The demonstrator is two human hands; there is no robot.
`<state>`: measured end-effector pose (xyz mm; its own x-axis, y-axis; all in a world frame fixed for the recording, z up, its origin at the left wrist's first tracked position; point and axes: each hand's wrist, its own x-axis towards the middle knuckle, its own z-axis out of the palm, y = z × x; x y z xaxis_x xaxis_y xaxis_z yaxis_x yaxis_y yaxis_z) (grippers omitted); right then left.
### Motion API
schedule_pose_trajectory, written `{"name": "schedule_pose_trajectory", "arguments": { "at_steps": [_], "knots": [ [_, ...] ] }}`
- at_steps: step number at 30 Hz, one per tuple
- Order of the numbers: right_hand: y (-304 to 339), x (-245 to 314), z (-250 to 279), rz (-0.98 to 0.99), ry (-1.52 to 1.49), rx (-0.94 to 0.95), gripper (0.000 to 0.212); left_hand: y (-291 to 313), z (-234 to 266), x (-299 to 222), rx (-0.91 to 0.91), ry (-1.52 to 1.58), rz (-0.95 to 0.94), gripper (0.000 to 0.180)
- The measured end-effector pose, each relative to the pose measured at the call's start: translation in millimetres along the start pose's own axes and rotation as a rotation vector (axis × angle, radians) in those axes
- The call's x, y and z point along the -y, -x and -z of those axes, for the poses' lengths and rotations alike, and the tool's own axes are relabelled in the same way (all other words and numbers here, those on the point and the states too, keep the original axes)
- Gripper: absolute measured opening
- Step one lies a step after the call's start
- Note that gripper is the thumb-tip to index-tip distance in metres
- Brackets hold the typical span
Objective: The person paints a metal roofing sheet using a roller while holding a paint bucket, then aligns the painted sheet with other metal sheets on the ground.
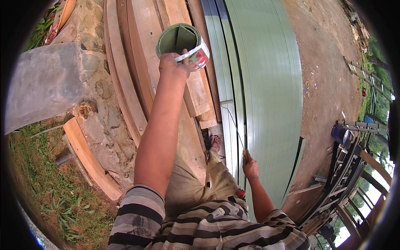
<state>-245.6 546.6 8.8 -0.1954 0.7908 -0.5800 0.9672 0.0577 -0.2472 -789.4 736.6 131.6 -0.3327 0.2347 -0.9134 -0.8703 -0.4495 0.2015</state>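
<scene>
Striped shirt (196,223) cloth lay nearest. The left hand (175,65) clutched a paint bucket (185,38) over the timber planks (146,25); the right hand (251,167) gripped a paint roller (226,102), its head near the green boards' (266,91) left edge. Light lengthwise strokes and a level bucket seemed advisable.

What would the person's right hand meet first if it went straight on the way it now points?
Setting aside the paint roller it holds, the right hand would probably meet the narrow green board ahead first, though its height above that is unclear.
</scene>
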Motion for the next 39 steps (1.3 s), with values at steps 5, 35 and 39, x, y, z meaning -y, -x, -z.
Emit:
{"name": "schedule_pose_trajectory", "arguments": {
  "at_steps": [5,35,39],
  "knots": [
    [-121,56,14,0.155,-0.132,-0.105,0.046,-22,9,-31,-0.012,0.043,0.097,0.043],
    [-429,326,85,0.238,-0.009,-0.193,0.049,-3,-49,-46,0.05,0.104,-0.122,0.013],
    [-323,279,65,0.185,-0.044,-0.126,0.046,-5,-40,-50,0.074,0.032,-0.143,0.026]
  ]
}}
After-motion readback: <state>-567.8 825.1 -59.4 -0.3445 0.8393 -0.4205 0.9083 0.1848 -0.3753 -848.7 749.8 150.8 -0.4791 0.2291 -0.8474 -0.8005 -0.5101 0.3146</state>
